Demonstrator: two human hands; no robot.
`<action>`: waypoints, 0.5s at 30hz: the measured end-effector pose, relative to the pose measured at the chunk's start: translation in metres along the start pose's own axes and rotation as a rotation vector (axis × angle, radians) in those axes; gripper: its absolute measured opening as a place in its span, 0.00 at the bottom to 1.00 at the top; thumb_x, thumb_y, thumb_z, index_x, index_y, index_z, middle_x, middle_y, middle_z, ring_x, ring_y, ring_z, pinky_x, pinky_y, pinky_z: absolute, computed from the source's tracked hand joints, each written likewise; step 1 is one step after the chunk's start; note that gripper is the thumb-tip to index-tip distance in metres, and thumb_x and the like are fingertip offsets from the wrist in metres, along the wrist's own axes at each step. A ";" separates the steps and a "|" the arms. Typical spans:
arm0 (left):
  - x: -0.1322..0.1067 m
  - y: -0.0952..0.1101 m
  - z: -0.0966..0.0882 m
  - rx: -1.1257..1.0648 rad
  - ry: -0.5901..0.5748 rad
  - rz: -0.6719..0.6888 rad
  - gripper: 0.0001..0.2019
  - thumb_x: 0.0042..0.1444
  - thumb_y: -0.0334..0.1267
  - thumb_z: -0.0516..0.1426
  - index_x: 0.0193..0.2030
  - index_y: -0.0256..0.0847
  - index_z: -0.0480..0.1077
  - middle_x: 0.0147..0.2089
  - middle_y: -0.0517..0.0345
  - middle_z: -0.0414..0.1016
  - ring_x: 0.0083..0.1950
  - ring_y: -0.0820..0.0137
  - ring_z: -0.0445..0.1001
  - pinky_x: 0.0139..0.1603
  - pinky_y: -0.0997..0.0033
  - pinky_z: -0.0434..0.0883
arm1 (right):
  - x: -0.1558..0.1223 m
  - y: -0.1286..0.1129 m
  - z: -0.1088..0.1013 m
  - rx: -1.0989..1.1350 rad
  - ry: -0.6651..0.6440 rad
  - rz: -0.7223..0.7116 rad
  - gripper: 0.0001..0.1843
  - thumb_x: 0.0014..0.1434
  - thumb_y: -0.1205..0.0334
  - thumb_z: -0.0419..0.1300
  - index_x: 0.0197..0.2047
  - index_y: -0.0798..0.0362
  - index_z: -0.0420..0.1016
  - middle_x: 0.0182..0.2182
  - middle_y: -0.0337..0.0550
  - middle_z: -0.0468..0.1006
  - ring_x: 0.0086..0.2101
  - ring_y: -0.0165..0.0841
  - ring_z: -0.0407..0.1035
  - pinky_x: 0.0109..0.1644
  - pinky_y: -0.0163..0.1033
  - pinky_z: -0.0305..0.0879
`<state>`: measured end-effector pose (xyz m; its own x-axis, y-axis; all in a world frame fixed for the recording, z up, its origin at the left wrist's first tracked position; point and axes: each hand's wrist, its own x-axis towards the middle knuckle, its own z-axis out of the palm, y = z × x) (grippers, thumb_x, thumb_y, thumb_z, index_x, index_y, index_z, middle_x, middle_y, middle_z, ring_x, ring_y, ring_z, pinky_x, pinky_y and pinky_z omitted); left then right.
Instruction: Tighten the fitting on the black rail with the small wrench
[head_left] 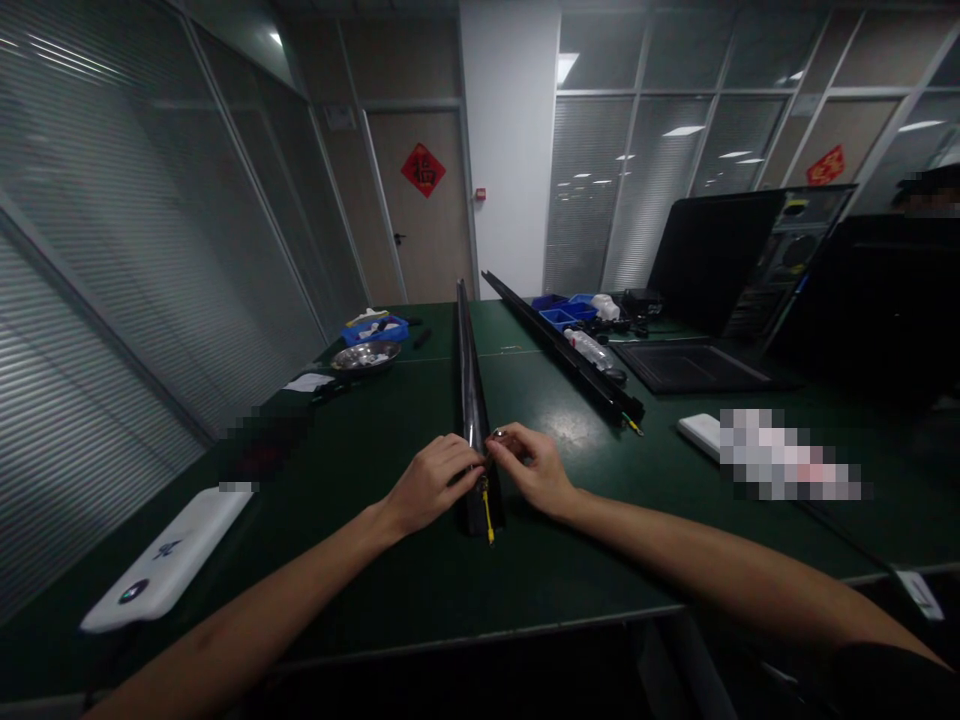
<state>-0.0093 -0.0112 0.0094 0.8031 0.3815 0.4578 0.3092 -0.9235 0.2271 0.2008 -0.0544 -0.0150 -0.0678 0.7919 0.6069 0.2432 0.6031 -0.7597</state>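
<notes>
A long black rail lies lengthwise on the green table, its near end in front of me. A short yellow wire with a small metal tip comes out near that end. Over the rail, just above the wire, my left hand is closed, thumb and fingertips together; what they pinch is hidden. From the right side, my right hand pinches at the rail's edge. Something small and shiny shows by its fingertips, too small to name.
A second black rail lies to the right, with a green-yellow wire. Beyond are blue bins, a plastic bottle and a computer case. At left sit a metal bowl, a blue tray and a white power bank-like device.
</notes>
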 end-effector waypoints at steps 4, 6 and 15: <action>0.000 -0.002 0.000 0.014 -0.030 -0.005 0.09 0.72 0.37 0.52 0.50 0.39 0.72 0.48 0.51 0.77 0.51 0.62 0.71 0.54 0.59 0.67 | 0.000 -0.001 -0.001 -0.010 0.004 0.005 0.12 0.67 0.52 0.60 0.41 0.53 0.75 0.26 0.36 0.72 0.24 0.29 0.65 0.29 0.34 0.61; 0.000 -0.002 0.000 0.015 -0.039 -0.005 0.09 0.72 0.37 0.52 0.50 0.39 0.73 0.48 0.52 0.77 0.51 0.62 0.71 0.54 0.60 0.67 | -0.001 -0.002 -0.001 -0.004 0.000 0.013 0.12 0.67 0.53 0.60 0.41 0.53 0.74 0.26 0.36 0.72 0.24 0.28 0.65 0.29 0.34 0.61; 0.001 -0.003 0.002 0.049 -0.026 0.018 0.11 0.72 0.38 0.50 0.49 0.38 0.73 0.47 0.51 0.77 0.49 0.63 0.72 0.52 0.60 0.68 | -0.001 0.000 0.000 -0.024 0.002 -0.001 0.11 0.67 0.54 0.60 0.40 0.54 0.73 0.25 0.35 0.70 0.23 0.27 0.63 0.28 0.33 0.59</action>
<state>-0.0086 -0.0085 0.0077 0.8214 0.3646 0.4387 0.3192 -0.9312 0.1763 0.2012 -0.0554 -0.0155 -0.0660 0.7911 0.6081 0.2668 0.6013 -0.7532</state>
